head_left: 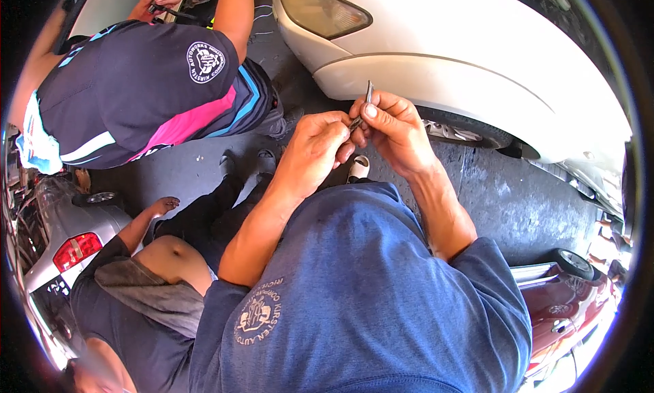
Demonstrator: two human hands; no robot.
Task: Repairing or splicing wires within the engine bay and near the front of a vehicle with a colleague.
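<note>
Both of my hands meet in front of my chest over a short, thin, dark metal piece [370, 92]. Its narrow end sticks up past the fingertips of my right hand [396, 130], which pinches it between thumb and fingers. My left hand [315, 142] is closed on the lower end, its thumb and fingers pressed together. Fingers cover much of the piece, so its exact kind cannot be told. Just beyond my hands is the front corner of a white car [422, 72].
One person in a dark shirt with pink and blue stripes [136, 86] leans in at the far left, holding a tool. Another person [129, 318] is close on my left. A silver car [88, 219] stands at left, a dark red car [565, 304] at right, on grey floor [504, 195].
</note>
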